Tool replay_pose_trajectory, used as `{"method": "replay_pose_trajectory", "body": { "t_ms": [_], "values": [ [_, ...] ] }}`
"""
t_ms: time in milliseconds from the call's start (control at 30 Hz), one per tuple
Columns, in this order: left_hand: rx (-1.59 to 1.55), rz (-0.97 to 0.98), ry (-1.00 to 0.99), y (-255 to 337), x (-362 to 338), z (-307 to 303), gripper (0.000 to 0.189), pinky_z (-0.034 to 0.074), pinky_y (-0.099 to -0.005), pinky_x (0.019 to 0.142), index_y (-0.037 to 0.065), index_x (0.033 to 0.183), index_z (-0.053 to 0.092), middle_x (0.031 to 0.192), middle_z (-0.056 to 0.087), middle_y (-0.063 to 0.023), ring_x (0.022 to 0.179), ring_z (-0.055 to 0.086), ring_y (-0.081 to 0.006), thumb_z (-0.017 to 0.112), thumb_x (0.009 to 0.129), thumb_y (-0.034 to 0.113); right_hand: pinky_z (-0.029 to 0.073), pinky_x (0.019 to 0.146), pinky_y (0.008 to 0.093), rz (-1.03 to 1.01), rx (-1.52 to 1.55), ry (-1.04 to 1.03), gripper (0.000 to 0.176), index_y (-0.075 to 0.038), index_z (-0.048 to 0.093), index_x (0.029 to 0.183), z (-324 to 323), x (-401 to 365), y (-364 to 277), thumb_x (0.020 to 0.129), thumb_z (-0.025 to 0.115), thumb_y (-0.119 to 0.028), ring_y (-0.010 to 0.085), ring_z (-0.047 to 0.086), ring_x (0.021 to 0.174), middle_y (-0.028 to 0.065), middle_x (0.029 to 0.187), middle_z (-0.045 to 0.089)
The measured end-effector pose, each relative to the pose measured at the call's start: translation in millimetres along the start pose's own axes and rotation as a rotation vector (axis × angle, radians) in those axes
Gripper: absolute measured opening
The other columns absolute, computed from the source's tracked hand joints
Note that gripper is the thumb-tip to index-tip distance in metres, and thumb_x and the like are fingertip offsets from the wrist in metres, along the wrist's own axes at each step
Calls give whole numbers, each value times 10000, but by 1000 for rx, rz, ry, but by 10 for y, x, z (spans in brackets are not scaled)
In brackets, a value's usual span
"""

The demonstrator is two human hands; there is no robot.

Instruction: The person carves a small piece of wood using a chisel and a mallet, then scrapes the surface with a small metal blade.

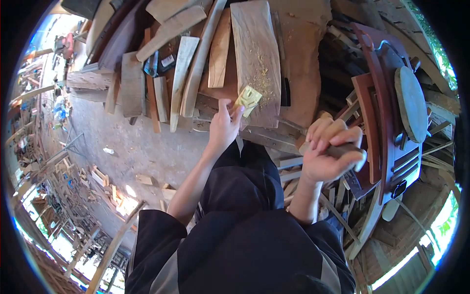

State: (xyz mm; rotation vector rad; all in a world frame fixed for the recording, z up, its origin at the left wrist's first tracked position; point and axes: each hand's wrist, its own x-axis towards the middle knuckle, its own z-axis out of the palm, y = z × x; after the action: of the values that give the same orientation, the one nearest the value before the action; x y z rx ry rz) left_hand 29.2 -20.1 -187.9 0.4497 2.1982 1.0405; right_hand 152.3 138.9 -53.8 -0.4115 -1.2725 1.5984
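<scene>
A small yellowish carved wood piece (248, 99) rests near the front end of a long, pale board (255, 54). My left hand (228, 122) pinches the piece at its lower left edge, thumb and forefinger against it. Yellow shavings lie on the board around and behind the piece. Off to the right, my right hand (333, 149) is wrapped round a brown wooden handle (345, 150), raised apart from the carved piece. What the far end of this tool looks like I cannot make out.
Loose planks (184, 78) lie left of the board. Reddish-brown furniture (379, 112) with a round wooden disc (411, 104) stands at the right. Wood scraps (144, 179) are scattered on the concrete floor (122, 132) at the left.
</scene>
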Motion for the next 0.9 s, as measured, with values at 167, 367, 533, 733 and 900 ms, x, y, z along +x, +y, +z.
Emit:
{"method": "replay_pose_trajectory", "body": {
  "t_ms": [167, 367, 533, 733, 900],
  "values": [
    [135, 213, 170, -78, 31, 56, 479, 465, -356, 479, 61, 1120, 480, 590, 590, -44, 516, 619, -219, 751, 895, 387, 354, 461, 266, -40, 14, 1, 597, -121, 459, 844, 205, 26, 168, 1007, 313, -677, 111, 378, 461, 9, 584, 420],
    [205, 172, 143, -120, 41, 129, 504, 481, -356, 484, 49, 1082, 561, 639, 631, -59, 542, 645, -245, 815, 823, 400, 406, 438, 269, 0, -62, -63, 533, -80, 439, 888, 484, 104, 436, 1007, 447, -599, 135, 423, 459, 42, 587, 430],
    [223, 312, 310, 9, 43, 112, 582, 496, -365, 488, 69, 1232, 624, 649, 661, -75, 498, 638, -277, 812, 814, 428, 404, 421, 263, -7, -111, -131, 411, -56, 438, 848, 606, 184, 755, 1027, 566, -404, 126, 434, 443, 50, 581, 451],
    [325, 460, 411, -57, 181, 295, 695, 569, -379, 828, -28, 1311, 571, 1262, 635, -278, 1114, 668, -360, 808, 813, 394, 357, 446, 293, 34, -343, -103, 454, -116, 433, 821, 758, 300, 771, 1057, 427, -503, 130, 378, 436, 23, 558, 410],
    [214, 499, 495, -34, 293, 473, 718, 537, -422, 932, 11, 1354, 558, 1463, 469, -301, 1300, 538, -435, 819, 800, 386, 343, 440, 298, 73, -340, -111, 447, -115, 446, 786, 786, 403, 835, 1048, 484, -475, 128, 371, 425, 21, 550, 410]
  ]
}}
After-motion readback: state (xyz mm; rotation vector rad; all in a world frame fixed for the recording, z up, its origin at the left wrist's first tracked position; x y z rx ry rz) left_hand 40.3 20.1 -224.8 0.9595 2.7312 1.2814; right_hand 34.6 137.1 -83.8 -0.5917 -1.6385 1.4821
